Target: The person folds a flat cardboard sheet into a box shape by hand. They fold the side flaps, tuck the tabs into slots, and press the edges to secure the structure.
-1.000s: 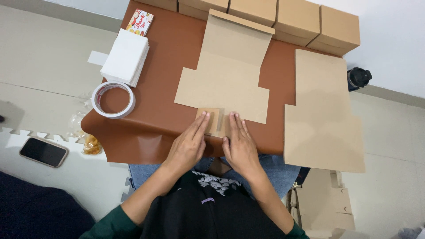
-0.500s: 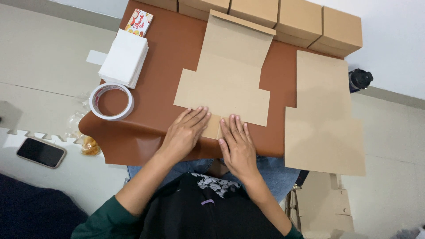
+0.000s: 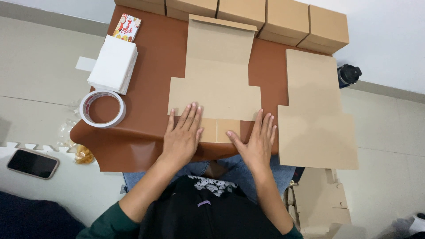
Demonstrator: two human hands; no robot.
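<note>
Both hands are down flat on the cardboard sheet (image 3: 215, 88) at the near edge of the brown desk (image 3: 150, 79). Left hand (image 3: 182, 135) has its fingers spread, pressing the sheet's lower left corner; right hand (image 3: 255, 142) lies splayed at four o'clock from it, gripping nothing. The small flap between them is partly covered. At nine o'clock sits a tape roll (image 3: 102, 108); at three o'clock, a second sheet (image 3: 316, 119) overhanging the desk. A row of boxes (image 3: 283, 20) is cut off at twelve.

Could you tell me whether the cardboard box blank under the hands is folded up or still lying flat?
Mostly flat: the cardboard blank lies spread on the brown mat, with left hand and right hand pressing its near edge.
</note>
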